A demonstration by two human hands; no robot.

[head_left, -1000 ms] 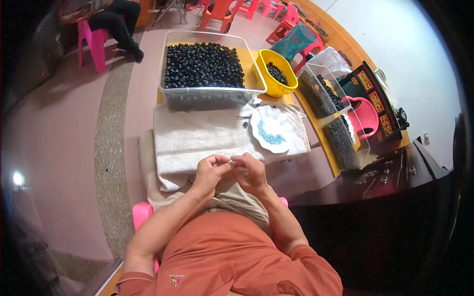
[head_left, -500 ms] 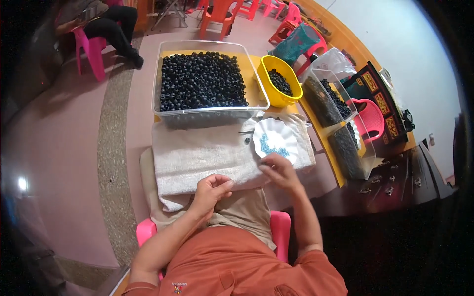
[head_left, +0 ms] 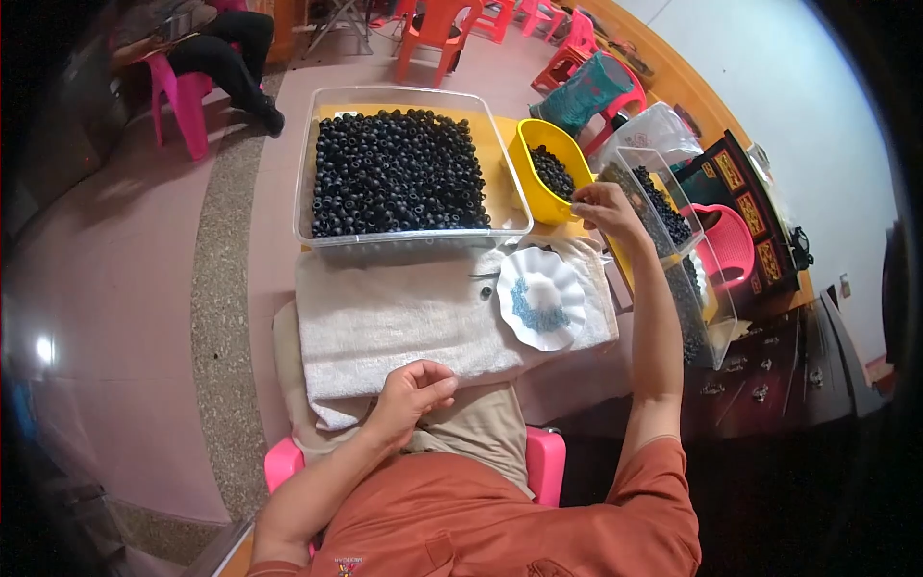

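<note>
Your right hand (head_left: 604, 205) is at the near right edge of the yellow tub (head_left: 548, 209), fingers bent and drawn together; in the head view you cannot tell whether they pinch anything. The small dark beads (head_left: 552, 173) lie inside that tub, toward its far end. Your left hand (head_left: 413, 399) is just off the near edge of the white towel (head_left: 385, 322), thumb and forefinger close together, and whatever may be between them is too small to make out.

For good work at this rim, keep the right wrist high enough to clear the tub's wall, and use a light fingertip grip, since small round beads probably roll. Hold the left hand steady while the right is away. Mind the scalloped white dish (head_left: 570, 285) near the towel's far right corner: your right forearm passes beside it, and a knock could scatter its tiny blue beads (head_left: 538, 317). A loose dark bead (head_left: 486, 292) sits just left of the dish, below the near edge of the large clear bin (head_left: 413, 237).
</note>
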